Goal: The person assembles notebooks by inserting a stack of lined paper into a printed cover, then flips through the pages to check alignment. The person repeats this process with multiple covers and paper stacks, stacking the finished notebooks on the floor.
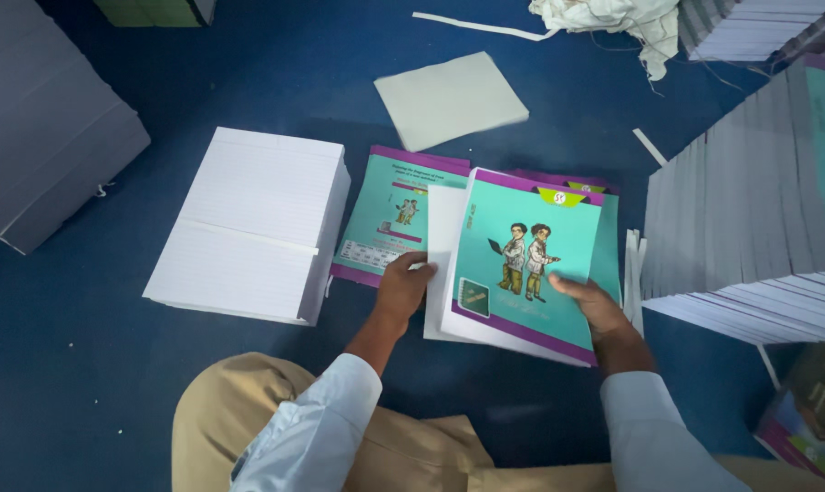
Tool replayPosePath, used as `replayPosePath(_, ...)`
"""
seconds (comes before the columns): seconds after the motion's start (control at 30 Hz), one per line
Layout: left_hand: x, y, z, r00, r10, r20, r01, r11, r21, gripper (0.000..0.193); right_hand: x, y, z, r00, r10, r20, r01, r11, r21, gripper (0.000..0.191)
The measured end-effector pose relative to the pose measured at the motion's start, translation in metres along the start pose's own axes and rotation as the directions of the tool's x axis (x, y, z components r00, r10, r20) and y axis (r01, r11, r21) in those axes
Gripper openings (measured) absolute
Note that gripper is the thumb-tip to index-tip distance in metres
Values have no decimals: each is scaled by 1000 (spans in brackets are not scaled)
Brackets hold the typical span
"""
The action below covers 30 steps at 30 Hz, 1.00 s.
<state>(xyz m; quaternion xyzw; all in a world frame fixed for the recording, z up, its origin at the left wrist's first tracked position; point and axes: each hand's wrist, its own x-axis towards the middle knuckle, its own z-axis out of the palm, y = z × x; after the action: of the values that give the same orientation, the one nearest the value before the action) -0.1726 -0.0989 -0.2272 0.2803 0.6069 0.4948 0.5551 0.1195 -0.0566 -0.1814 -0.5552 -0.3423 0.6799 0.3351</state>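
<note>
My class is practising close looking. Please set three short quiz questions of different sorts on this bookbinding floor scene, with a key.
1. True or false: the teal cover lies under both hands.
2. Which lies nearest the left hand? A white ruled paper stack B pale cloth C grey blocks
3. Fill in: the floor is dark ____.

Key: 1 true: the right hand rests on it, the left at its edge. 2 A. 3 blue.

Glossy teal-and-purple card book cover over matt white paper pages, beside a matt ruled paper stack, on a dull blue fibrous carpet floor.
</note>
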Motion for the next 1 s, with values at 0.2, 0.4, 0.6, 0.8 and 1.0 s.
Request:
replayPosePath(0.2, 9, -8, -1, 988, 144, 62, -148, 987, 69, 31, 2, 2, 4, 992, 85, -90, -92, 993, -74, 103)
replayPosePath(0.4, 19, -20, 0, 984, 93, 153, -70, 986, -150, 38, 14, 12, 0, 998, 56, 26, -55, 998, -24, 105)
replayPosePath(0.6, 9, 3, 15, 987, -116, 115, 124, 990, -68, 55, 29, 21, -5, 987, 108, 118, -101, 993, -64, 99)
replayPosePath(0.8, -2, 13, 18, 975, -82, 206, 107, 988, -112, 62, 27, 23, 0, 988, 48, 144, -50, 999, 7, 96)
replayPosePath(1.0, -3, 14, 18, 971, -109, 213, 145, 976, -163, 59, 25, 23, 5, 996, 59, 63, -58, 998, -10, 97)
